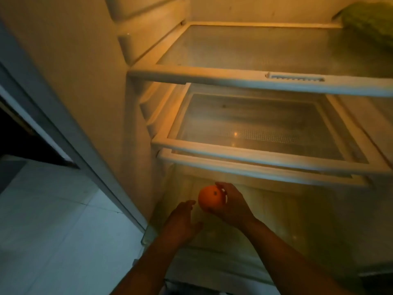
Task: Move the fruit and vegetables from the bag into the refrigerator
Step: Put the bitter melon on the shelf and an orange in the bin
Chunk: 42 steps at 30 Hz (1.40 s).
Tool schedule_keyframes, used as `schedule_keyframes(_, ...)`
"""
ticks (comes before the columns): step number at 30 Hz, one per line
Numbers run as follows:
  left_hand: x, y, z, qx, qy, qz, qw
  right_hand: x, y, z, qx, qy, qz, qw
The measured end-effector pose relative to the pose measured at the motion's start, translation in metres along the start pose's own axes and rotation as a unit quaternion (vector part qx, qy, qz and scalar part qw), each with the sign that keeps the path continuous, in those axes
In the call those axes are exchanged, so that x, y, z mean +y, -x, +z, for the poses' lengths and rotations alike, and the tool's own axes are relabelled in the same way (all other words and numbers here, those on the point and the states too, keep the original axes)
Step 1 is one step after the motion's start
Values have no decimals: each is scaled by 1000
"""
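I look down into an open refrigerator [136, 60] lit in warm yellow. My right hand [231, 204] holds an orange [209, 198] just in front of the bottom compartment, below the lowest glass shelf [259, 162]. My left hand [182, 220] hovers just left of the orange with its fingers spread, holding nothing. A green leafy vegetable [370, 24] lies at the far right of the upper glass shelf [244, 76]. The bag is out of view.
A clear crisper drawer [276, 209] sits in the bottom compartment behind my hands. Pale floor tiles [53, 231] lie to the left of the fridge frame, next to a dark cabinet opening [19, 141].
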State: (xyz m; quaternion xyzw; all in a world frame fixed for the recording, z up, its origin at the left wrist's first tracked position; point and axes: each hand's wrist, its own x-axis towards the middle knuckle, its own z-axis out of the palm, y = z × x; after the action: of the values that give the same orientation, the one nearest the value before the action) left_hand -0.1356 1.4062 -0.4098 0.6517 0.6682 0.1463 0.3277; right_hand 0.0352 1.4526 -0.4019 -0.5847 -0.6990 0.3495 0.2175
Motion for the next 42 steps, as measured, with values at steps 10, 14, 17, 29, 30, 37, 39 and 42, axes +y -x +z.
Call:
schedule_keyframes(10,-10,-1,5,-27,14,-50,998,-7,-43,26,-7,14,11,1000)
schedule_keyframes(14,-11,-1,5,-32,22,-61,997,-4,-45,31,-32,27,30,999)
schedule_keyframes(17,-11,-2,6,-37,19,-61,997,-6,-43,27,-43,25,28,998)
schedule_keyframes(29,-2,-2,-7,-10,6,-10,1000,3,29,-15,-29,26,60,997)
schedule_keyframes(30,-1,0,-8,-18,2,-3,1000,4,38,-19,-36,26,68,997)
schedule_keyframes(37,6,16,-10,-35,-10,95,995,1,89,-40,13,55,67,996)
schedule_keyframes(39,6,19,-6,-54,0,115,992,-3,104,-40,47,61,70,995)
schedule_keyframes(42,5,24,-7,-93,-17,146,985,-10,126,-34,80,91,83,989)
